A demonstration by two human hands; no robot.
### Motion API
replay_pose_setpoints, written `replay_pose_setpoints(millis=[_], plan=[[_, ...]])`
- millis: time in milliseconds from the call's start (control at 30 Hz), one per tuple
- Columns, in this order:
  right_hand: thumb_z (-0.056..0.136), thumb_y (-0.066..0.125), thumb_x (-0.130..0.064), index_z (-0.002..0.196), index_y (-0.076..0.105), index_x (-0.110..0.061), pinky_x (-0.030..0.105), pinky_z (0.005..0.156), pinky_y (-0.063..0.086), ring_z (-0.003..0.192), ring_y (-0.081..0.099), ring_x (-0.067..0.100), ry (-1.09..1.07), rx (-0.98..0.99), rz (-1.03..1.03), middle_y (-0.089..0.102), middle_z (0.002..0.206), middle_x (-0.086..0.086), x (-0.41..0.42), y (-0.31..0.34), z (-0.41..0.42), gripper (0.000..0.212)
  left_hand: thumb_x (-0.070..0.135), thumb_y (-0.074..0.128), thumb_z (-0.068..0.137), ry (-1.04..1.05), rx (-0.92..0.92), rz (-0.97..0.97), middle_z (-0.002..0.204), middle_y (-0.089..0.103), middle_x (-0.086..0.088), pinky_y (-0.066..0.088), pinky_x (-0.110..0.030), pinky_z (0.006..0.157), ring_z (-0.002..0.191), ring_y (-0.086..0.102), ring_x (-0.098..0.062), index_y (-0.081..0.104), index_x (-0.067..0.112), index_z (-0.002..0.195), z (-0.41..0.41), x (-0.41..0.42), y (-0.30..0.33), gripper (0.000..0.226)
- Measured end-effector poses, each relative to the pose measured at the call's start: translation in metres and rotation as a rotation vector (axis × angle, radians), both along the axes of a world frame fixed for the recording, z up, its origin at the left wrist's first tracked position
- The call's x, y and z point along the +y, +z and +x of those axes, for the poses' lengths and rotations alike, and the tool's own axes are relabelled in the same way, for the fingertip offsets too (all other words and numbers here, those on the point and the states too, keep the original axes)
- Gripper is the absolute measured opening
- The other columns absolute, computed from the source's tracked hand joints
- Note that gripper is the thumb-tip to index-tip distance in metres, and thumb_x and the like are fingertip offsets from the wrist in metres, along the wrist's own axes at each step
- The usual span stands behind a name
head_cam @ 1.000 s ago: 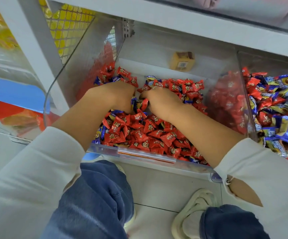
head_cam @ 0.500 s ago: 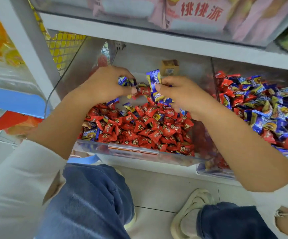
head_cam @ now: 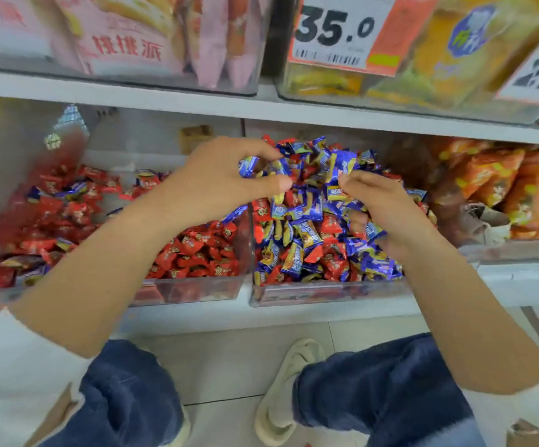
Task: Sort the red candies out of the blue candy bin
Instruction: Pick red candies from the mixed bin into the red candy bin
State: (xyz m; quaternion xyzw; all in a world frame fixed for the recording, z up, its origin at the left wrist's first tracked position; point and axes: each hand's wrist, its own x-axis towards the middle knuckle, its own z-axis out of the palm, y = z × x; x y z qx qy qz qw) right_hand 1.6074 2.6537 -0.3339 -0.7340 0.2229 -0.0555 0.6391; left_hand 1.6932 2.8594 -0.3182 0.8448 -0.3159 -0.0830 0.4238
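Blue candies (head_cam: pixel 342 166) clutched in both hands, L (head_cam: pixel 216 179) & R (head_cam: pixel 378 204); moved from red bin (head_cam: pixel 197 290) to blue bin (head_cam: pixel 326 291).

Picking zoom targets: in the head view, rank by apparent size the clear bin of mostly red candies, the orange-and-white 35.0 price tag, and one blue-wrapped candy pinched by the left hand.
1. Clear bin of mostly red candies
2. Orange-and-white 35.0 price tag, though partly cropped
3. Blue-wrapped candy at the left hand
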Motion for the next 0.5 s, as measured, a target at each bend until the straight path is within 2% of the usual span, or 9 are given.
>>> replay_pose_setpoints(millis=[67, 133, 200, 267, 367, 433, 500], plan=[[0.095, 0.055, -0.018, 0.085, 0.056, -0.004, 0.022, 0.042, 0.031, 0.043, 0.032, 0.010, -0.045, 0.007, -0.184, 0.036, 0.074, 0.002, -0.021, -0.005, 0.007, 0.018, 0.047, 0.068, 0.079, -0.011, -0.055, 0.027, 0.119, 0.063, 0.006, 0.037, -0.022, 0.095, 0.113, 0.054, -0.009, 0.064, 0.027, 0.113, 0.003, -0.037, -0.007, 0.040], [0.096, 0.053, -0.021, 0.101, 0.058, -0.005, 0.024, 0.050, 0.033, 0.050, 0.041, 0.012, -0.034, 0.023, -0.284, 0.040, 0.083, 0.005, -0.033, -0.008, 0.015, 0.017, 0.044, 0.066, 0.083, -0.005, -0.106, 0.082, 0.129, 0.058, 0.002, 0.033, -0.018, 0.090, 0.120, 0.050, -0.013, 0.061, 0.021, 0.122, 0.009, -0.068, -0.017, 0.046], [0.097, 0.052, -0.026, 0.127, 0.052, -0.016, 0.021, 0.059, 0.039, 0.082, 0.053, 0.011, 0.000, 0.061, -0.283, 0.048, 0.105, -0.003, -0.038, -0.005, 0.019, 0.032, 0.041, 0.067, 0.084, -0.021, -0.132, 0.086, 0.133, 0.056, 0.000, 0.033, -0.019, 0.093, 0.124, 0.049, -0.015, 0.056, 0.020, 0.128, 0.016, -0.085, -0.026, 0.050], [0.097, 0.049, -0.031, 0.138, 0.043, -0.026, 0.024, 0.073, 0.049, 0.108, 0.047, 0.006, 0.076, 0.062, -0.217, 0.047, 0.123, -0.013, -0.041, 0.000, 0.017, 0.042, 0.036, 0.070, 0.082, -0.068, -0.107, 0.078, 0.139, 0.051, -0.001, 0.030, -0.018, 0.098, 0.129, 0.044, -0.015, 0.047, 0.023, 0.137, 0.022, -0.088, -0.030, 0.061], [0.099, 0.045, -0.033, 0.141, 0.041, -0.024, 0.033, 0.091, 0.048, 0.123, 0.041, 0.008, 0.090, 0.059, -0.261, 0.039, 0.142, -0.008, -0.050, 0.005, 0.010, 0.043, 0.034, 0.073, 0.080, -0.081, -0.161, 0.138, 0.146, 0.041, -0.001, 0.026, -0.022, 0.106, 0.134, 0.037, -0.018, 0.035, 0.024, 0.144, 0.027, -0.078, -0.034, 0.075], [0.099, 0.043, -0.032, 0.137, 0.048, -0.020, 0.036, 0.099, 0.044, 0.126, 0.043, 0.013, 0.051, 0.070, -0.373, 0.044, 0.140, -0.003, -0.056, 0.004, 0.004, 0.039, 0.036, 0.071, 0.081, -0.049, -0.257, 0.177, 0.145, 0.041, -0.004, 0.027, -0.030, 0.111, 0.135, 0.035, -0.022, 0.038, 0.023, 0.143, 0.027, -0.067, -0.034, 0.071], [0.099, 0.045, -0.032, 0.127, 0.058, -0.018, 0.035, 0.102, 0.040, 0.122, 0.049, 0.015, 0.009, 0.049, -0.553, 0.056, 0.130, -0.001, -0.061, 0.000, -0.002, 0.035, 0.033, 0.068, 0.084, -0.041, -0.302, 0.170, 0.143, 0.045, -0.005, 0.026, -0.034, 0.113, 0.134, 0.035, -0.023, 0.048, 0.022, 0.136, 0.025, -0.049, -0.035, 0.057]])
